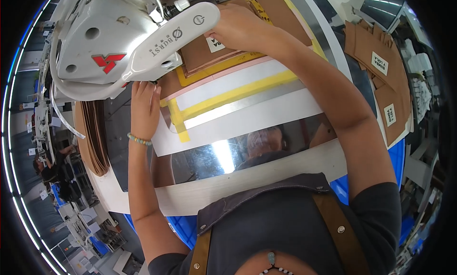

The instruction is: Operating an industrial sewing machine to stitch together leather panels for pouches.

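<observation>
My left hand [145,106], a beaded bracelet at its wrist, lies with fingers stretched out beside the lower edge of a white sewing machine head [97,39]. Its fingertips are partly hidden by the machine. My right hand [243,27] reaches across to a brown fabric piece [195,53] with a white label [215,45]. The thumb side rests by that label, while the other fingers disappear behind the machine's white rounded arm [176,37]. Around the fabric runs a yellow frame [209,72], set on a white sheet edged with yellow tape [238,99].
Folded brown pieces [95,137] stand stacked at the left. More labelled brown pieces [388,87] lie at the right. A shiny metal plate [200,163] covers the table's near part, and blue bins [183,230] show below the edge. A person [52,170] sits far left.
</observation>
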`<state>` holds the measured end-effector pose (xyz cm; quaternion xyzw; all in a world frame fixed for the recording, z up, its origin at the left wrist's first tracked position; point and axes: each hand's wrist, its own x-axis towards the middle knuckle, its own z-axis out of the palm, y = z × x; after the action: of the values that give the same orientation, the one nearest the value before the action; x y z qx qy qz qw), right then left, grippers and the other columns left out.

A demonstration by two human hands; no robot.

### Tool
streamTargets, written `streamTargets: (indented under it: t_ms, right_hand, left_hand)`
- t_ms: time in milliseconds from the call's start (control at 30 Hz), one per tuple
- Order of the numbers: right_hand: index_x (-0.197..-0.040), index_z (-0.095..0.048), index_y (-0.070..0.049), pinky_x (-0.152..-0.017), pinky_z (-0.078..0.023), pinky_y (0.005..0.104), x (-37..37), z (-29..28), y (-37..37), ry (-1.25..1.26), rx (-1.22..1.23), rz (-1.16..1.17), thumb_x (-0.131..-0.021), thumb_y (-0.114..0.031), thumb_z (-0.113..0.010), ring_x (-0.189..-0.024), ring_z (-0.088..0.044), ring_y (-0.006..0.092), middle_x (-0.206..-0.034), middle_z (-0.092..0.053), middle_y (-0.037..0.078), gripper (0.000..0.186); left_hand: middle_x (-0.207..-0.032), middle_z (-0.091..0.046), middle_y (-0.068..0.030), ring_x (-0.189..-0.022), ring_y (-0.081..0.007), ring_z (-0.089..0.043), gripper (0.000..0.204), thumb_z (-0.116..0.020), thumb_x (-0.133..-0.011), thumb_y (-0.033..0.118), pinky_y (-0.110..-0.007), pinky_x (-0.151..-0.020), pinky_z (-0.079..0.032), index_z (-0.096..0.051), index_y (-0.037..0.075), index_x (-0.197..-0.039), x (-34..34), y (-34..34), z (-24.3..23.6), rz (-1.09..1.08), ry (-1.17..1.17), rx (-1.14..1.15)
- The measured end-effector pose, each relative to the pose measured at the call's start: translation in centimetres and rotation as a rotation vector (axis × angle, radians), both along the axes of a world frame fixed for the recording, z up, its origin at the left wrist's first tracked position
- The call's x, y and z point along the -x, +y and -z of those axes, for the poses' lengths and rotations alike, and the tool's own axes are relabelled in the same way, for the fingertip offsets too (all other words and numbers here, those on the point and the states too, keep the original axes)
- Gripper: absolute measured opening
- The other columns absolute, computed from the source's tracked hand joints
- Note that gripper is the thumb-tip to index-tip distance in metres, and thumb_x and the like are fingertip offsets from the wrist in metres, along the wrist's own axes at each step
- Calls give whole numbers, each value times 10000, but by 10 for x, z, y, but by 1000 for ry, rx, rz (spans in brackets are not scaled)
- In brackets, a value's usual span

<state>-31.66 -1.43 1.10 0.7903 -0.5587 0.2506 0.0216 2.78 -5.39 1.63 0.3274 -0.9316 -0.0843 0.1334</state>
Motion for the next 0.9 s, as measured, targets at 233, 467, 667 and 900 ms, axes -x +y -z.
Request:
streamTargets:
  t_ms: [233,467,667,900]
  right_hand:
    - [-958,-805,-94,-902,-570,445,9,14,-9,74,87,-54,-861,-51,-717,-1065,-698,306,-1012,-766,94,138]
    - [-965,-812,-65,-935,-565,426,5,8,-8,19,-68,-34,-896,-78,-734,-1083,-692,291,-1010,-776,69,105]
    - [-951,-806,-61,-916,-561,432,8,10,-9,-24,-75,-37,-896,-89,-737,-1068,-687,286,-998,-769,66,93]
    - [-955,-807,-69,-913,-561,433,7,9,-7,-37,-42,-25,-915,-84,-713,-1076,-682,275,-1012,-765,55,103]
  left_hand:
    - [-1395,-660,-193,-1264,-416,-604,283,-606,-1054,151,-485,-1060,-484,-730,46,-1287,24,-49,38,111,-18,-34]
    - [-1386,-696,-115,-1272,-309,-647,340,-627,-1046,222,-459,-1085,-504,-724,159,-1366,42,-84,46,139,-23,85]
    - [-1304,-735,-81,-1202,-294,-682,385,-684,-1025,302,-436,-1065,-512,-690,172,-1388,71,-84,41,185,-83,287]
    - [-1396,-685,-67,-1297,-286,-628,404,-645,-1053,306,-444,-1141,-463,-641,184,-1438,78,-79,38,115,-99,271]
